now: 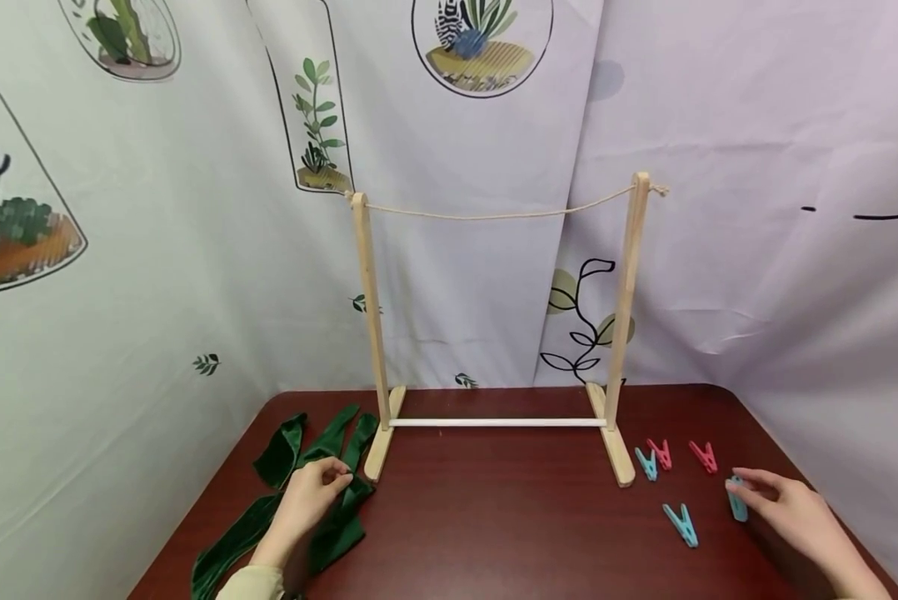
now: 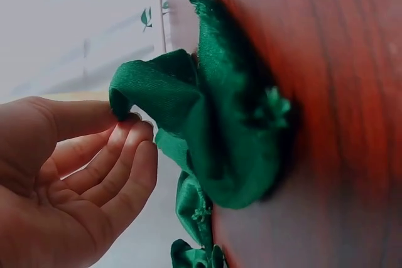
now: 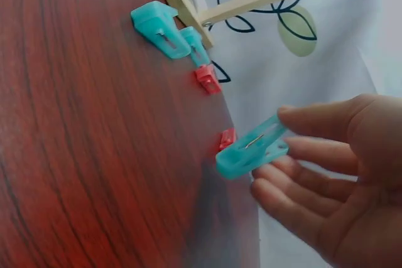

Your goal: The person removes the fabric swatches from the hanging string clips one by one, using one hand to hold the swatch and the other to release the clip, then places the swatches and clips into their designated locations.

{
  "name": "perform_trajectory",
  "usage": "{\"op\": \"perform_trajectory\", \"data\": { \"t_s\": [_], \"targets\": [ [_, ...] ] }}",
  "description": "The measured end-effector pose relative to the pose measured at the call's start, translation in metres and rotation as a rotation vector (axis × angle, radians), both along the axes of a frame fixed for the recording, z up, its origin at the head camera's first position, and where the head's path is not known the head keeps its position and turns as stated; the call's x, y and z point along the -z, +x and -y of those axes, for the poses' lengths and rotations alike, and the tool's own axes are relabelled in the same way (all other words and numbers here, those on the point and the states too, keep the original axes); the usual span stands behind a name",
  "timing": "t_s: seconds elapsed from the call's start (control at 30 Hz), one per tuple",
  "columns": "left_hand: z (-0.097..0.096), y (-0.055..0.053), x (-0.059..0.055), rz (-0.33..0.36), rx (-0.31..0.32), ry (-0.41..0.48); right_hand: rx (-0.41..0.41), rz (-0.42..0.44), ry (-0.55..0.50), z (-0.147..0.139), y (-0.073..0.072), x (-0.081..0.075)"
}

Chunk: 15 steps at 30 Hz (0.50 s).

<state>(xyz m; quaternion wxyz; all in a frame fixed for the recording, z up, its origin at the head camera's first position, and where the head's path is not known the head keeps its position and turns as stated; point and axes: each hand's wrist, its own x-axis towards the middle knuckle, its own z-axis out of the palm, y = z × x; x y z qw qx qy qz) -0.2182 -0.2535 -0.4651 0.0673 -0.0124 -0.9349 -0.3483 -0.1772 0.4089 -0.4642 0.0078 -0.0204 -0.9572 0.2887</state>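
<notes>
Dark green velvety fabric lies in strips at the left of the table. My left hand pinches a fold of it between thumb and fingers; the left wrist view shows the green fabric raised in a loop at the fingertips. At the right, my right hand holds a blue clothespin by its handle ends. In the right wrist view that clothespin sits between thumb and fingers, just over the table. Nearby lie two other blue clothespins and two red clothespins.
A wooden stand with two posts rises at the back of the dark red table. A thin cord sags between the post tops, and a white rod joins the feet. Printed cloth hangs behind.
</notes>
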Motion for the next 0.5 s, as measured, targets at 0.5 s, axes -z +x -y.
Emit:
{"op": "perform_trajectory", "data": {
  "t_s": [0.5],
  "targets": [
    [-0.005, -0.004, 0.009, 0.104, 0.085, 0.004, -0.035, 0.135, 0.031, 0.006, -0.01, 0.011]
  ]
}}
